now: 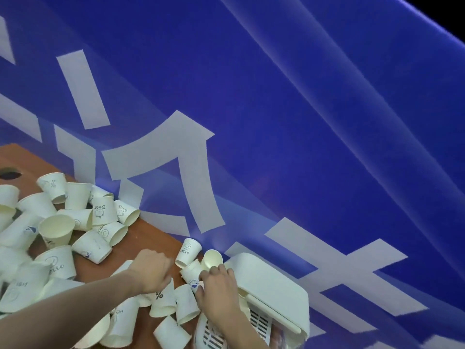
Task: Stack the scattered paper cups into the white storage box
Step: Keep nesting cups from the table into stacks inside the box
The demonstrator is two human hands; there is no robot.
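Several white paper cups (63, 230) lie scattered and tipped over on the brown table (156, 238), most of them at the left. The white storage box (274, 290) with slotted sides sits at the lower right, its lid raised. My right hand (219, 288) grips a cup with a blue print (192, 272) lying on its side beside the box. A "Hello" cup (187, 251) and an open-mouthed cup (212, 259) lie just beyond it. My left hand (151, 270) reaches over cups near the "%" cup (163, 301), fingers curled down; what it holds is hidden.
A blue banner with large white lettering (276, 122) hangs right behind the table's far edge. A dark hole (10, 173) shows in the tabletop at the far left. More cups (173, 333) crowd the near edge in front of the box.
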